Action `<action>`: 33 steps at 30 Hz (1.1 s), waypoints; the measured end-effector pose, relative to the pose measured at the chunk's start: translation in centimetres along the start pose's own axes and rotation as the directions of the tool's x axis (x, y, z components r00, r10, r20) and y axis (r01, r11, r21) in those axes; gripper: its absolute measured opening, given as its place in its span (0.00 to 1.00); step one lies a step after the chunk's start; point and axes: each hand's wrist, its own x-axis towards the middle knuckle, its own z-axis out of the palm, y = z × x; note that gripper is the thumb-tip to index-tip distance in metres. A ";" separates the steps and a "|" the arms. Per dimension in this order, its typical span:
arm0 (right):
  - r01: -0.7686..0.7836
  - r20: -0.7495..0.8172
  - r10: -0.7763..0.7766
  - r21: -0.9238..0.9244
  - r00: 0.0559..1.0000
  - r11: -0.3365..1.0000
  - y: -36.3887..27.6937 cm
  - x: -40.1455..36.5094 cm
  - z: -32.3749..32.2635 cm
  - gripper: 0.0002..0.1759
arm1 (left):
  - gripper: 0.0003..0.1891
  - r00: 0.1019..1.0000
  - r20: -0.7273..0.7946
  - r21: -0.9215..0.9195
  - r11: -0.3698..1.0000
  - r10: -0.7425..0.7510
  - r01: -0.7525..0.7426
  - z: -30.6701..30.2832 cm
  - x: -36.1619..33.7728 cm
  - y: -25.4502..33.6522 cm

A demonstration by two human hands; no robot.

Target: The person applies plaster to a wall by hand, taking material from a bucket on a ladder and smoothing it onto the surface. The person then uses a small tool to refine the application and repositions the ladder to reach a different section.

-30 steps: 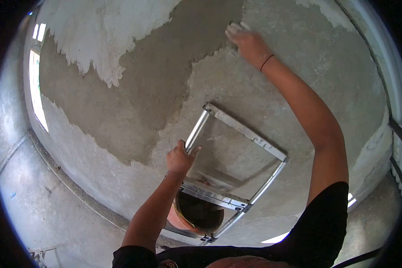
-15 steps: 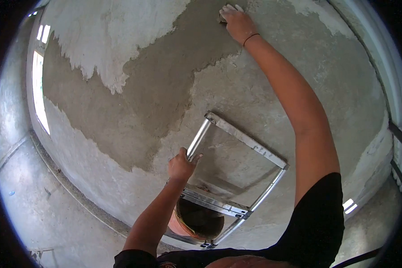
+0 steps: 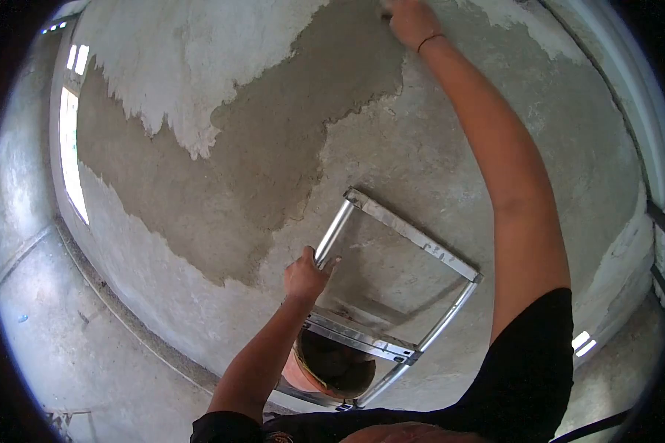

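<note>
My left hand (image 3: 305, 276) is closed round the side rail of a metal ladder (image 3: 414, 232), which stands against the wall. My right hand (image 3: 412, 22) reaches up to the top edge of the view, bent over a small dark tool against the wall; its fingers are partly cut off and the tool is mostly hidden. Darker wet plaster (image 3: 273, 133) spreads below and left of that hand, with ragged edges against the paler wall. An orange bucket (image 3: 295, 373) with grey mix inside hangs or stands behind the lower ladder rung.
Concrete floor (image 3: 44, 317) lies far below on the left, with a small blue item (image 3: 23, 318) on it. Bright window openings (image 3: 69, 155) show at the far left. A pale vertical frame (image 3: 632, 96) and dark brackets edge the right side.
My right hand has moved up and slightly right along the wall, partly out of view. My left hand keeps its place on the rail; the whole view has shifted slightly.
</note>
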 end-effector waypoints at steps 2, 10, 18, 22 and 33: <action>-0.211 0.151 0.208 0.001 0.966 0.978 -0.6 1.1 -4.1 0.12 | 0.29 1.000 0.007 -0.016 1.000 -0.006 0.006 0.1 0.0 0.0; 0.141 -0.224 -0.153 -0.066 0.962 0.988 -6.5 -6.9 3.3 0.20 | 0.30 0.999 -0.045 -0.020 1.000 0.015 -0.016 -0.3 -0.4 0.5; -0.210 0.106 0.205 0.031 0.973 0.977 -1.6 -6.0 -2.0 0.22 | 0.32 0.998 -0.051 0.029 0.999 0.035 -0.033 -0.3 -0.2 0.7; -0.041 -0.031 0.039 -0.083 0.999 0.996 -4.0 -8.7 0.3 0.27 | 0.32 0.999 -0.044 0.015 0.999 0.030 -0.029 -0.3 -0.3 0.4; -0.099 0.076 0.110 -0.126 0.991 0.987 -1.5 -8.0 -0.4 0.22 | 0.31 0.999 -0.044 0.037 0.999 0.015 -0.014 -0.2 -0.3 0.5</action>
